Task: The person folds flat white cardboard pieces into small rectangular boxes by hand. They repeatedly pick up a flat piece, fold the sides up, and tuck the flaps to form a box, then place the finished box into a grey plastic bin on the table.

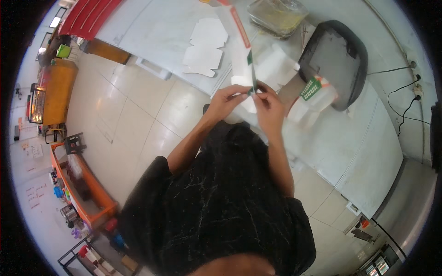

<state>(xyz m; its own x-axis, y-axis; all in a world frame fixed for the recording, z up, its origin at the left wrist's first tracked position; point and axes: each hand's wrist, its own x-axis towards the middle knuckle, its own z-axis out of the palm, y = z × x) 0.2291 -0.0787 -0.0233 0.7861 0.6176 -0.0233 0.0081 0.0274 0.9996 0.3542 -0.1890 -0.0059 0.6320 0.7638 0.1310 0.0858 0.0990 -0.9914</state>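
Observation:
My left hand point(230, 97) and my right hand point(268, 105) are closed on a white cardboard piece with red and green print point(245, 43), which stands up between them over the table edge, their fingertips close together near its lower green part. To the left lies a flat white die-cut cardboard piece point(203, 48). Behind and right of my hands are white cardboard or paper point(274, 64) and a folded white piece with green and orange print point(317, 94). A black-rimmed object with a grey middle point(336, 55) rests farther right.
A clear plastic container point(276, 14) sits on the white table point(359, 147) near the wall, beside cables and sockets point(416, 83). A red slatted object point(85, 18) is at the upper left. An orange frame point(99, 214) and yellow equipment point(60, 92) stand left across the tiled floor point(124, 106).

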